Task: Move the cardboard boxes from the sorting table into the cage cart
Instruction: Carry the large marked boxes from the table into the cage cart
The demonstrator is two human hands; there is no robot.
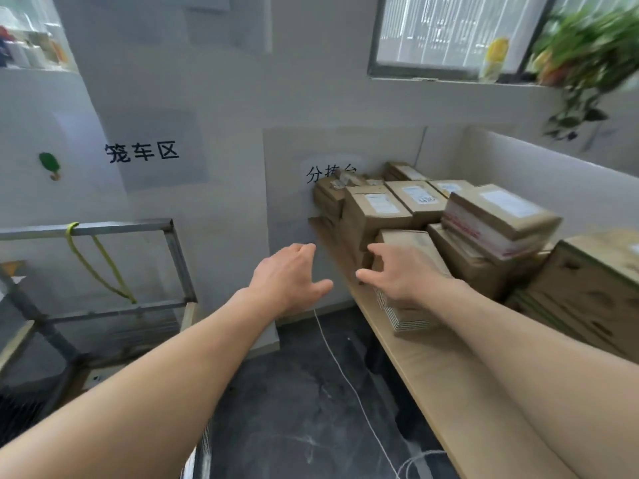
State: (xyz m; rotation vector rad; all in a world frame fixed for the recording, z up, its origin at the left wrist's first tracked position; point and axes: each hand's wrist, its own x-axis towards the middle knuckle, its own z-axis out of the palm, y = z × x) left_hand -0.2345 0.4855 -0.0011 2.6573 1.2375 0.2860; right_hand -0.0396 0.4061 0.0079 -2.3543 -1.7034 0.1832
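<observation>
Left hand and right hand, both empty with fingers spread, extend toward the nearest cardboard box: likely light and stiff; grip opposite sides.

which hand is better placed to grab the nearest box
Right. The right hand is over the small brown cardboard box on the pale wooden table; the left hand hangs off the table, above the dark floor.
</observation>
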